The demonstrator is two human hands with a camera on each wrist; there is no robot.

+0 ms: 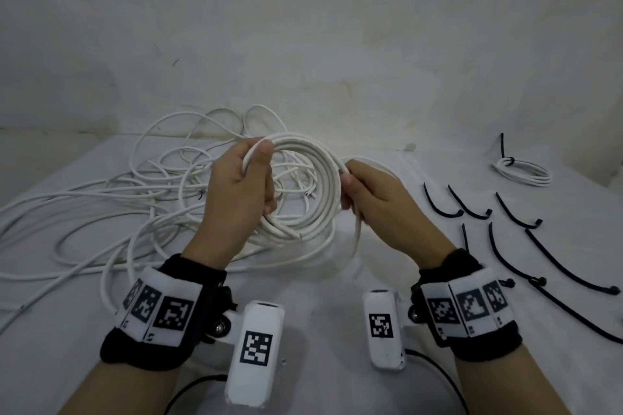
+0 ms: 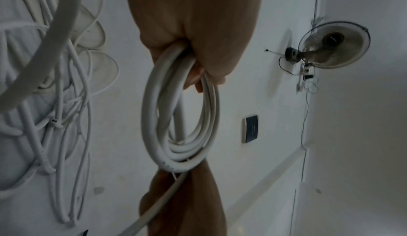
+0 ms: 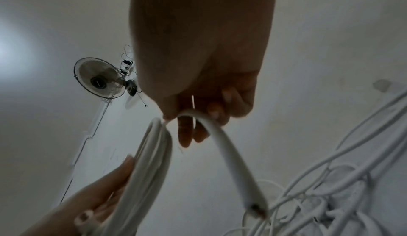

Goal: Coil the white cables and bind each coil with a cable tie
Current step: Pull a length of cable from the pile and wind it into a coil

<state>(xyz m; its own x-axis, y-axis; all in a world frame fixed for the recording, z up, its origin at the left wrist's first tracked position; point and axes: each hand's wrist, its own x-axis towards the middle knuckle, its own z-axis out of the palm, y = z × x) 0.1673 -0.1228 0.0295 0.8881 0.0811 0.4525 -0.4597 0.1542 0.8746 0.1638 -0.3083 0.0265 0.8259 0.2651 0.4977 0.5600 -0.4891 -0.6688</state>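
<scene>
The table (image 1: 320, 307), covered in pale cloth, fills the lower half of the head view. Across its left side sprawls a tangle of loose white cables (image 1: 111, 199), smooth and round, some running off the left edge. At centre frame a coil (image 1: 303, 185) of white cable is held above the table, its ring facing the camera. The left hand (image 1: 236, 192) grips the coil's left side, fingers curled through the ring, thumb on top. The right hand (image 1: 377, 202) pinches the coil's right edge — the cable's free end (image 3: 255, 206) curves away below it. Black cable ties (image 1: 505, 246), thin and curved, lie at right; one runs out of frame. At upper right sits a bound coil (image 1: 522, 172), small and flat.
</scene>
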